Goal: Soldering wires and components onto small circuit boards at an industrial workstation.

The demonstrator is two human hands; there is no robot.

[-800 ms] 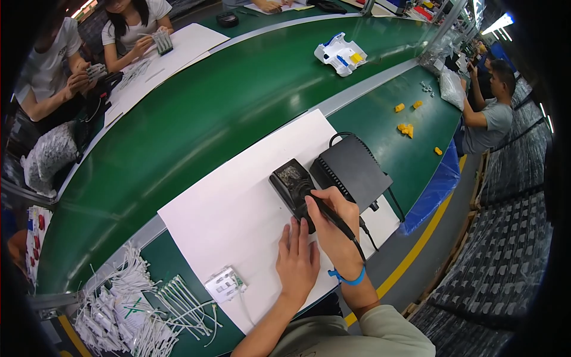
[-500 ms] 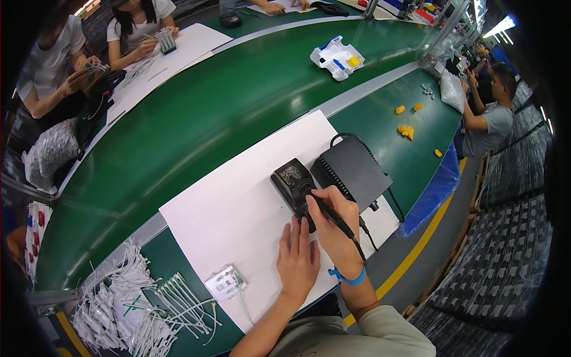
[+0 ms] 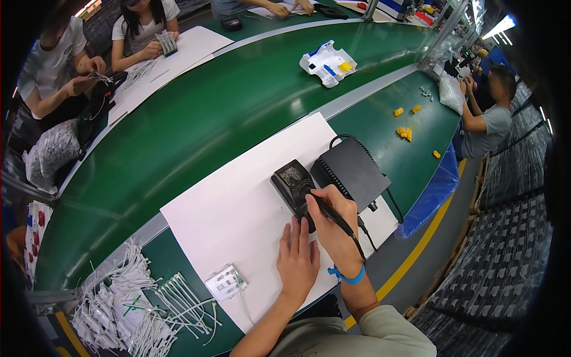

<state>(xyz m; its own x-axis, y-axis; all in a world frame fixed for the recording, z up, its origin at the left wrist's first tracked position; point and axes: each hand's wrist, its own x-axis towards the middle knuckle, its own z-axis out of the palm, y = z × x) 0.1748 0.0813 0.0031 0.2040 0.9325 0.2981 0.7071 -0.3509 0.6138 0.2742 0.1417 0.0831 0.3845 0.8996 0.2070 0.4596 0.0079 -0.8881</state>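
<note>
My right hand (image 3: 336, 221) grips a black soldering iron (image 3: 334, 216) by its handle, and the cord trails past my wrist. The iron's front end is at a black soldering iron stand (image 3: 291, 185) holding metal shavings; the tip itself is hidden. My left hand (image 3: 296, 254) lies on the white board (image 3: 229, 205) with fingers stretched out, fingertips by the near end of the stand. A black box-shaped soldering station (image 3: 352, 172) sits right of the stand. To the left on the board rests a small white plastic part (image 3: 226, 282) with a pale cable.
Bundles of white cables (image 3: 128, 303) cover the bench at lower left. A white plastic housing (image 3: 328, 63) with blue and yellow pieces lies on the green conveyor belt (image 3: 196, 131). Yellow parts (image 3: 404, 134) lie on the right. Several people work across the belt and at far right.
The white housing on the belt has slid a little to the left. Both my hands, the soldering iron and the stand have barely moved.
</note>
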